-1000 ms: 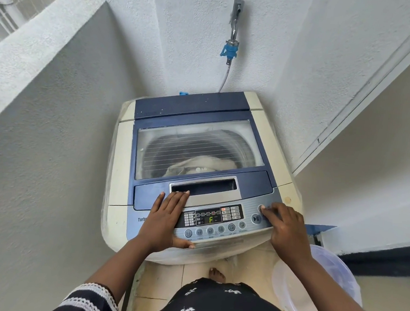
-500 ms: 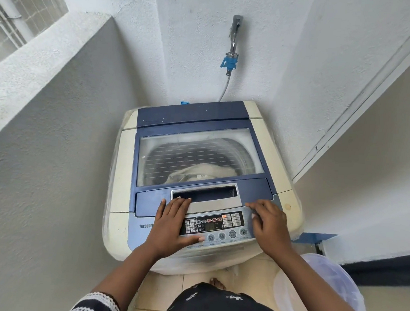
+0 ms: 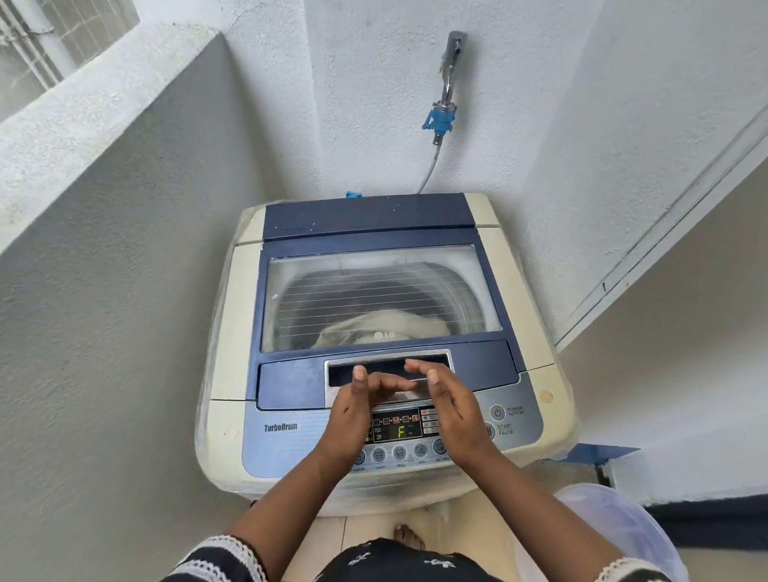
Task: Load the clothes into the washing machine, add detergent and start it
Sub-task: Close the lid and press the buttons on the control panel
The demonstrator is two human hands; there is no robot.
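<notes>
Empty, both: left hand (image 3: 351, 418) and right hand (image 3: 453, 409) hover with loosely curled fingers over the grey control panel (image 3: 515, 429) of the cream-and-blue top-loading washing machine (image 3: 234, 326). Pale clothes (image 3: 393, 325) lie inside under the shut transparent lid (image 3: 373, 290); display (image 3: 397, 428) lit. Loading appears done; whether detergent is in or the cycle started cannot be told.

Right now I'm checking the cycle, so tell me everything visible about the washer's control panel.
The blue-grey plastic control panel slopes along the front edge of the cream top-loading washing machine. Its dark display is lit, showing an orange F. Round buttons line its lower edge; power and start/pause sit right. The left hand and right hand are over its middle; contact unclear.
</notes>
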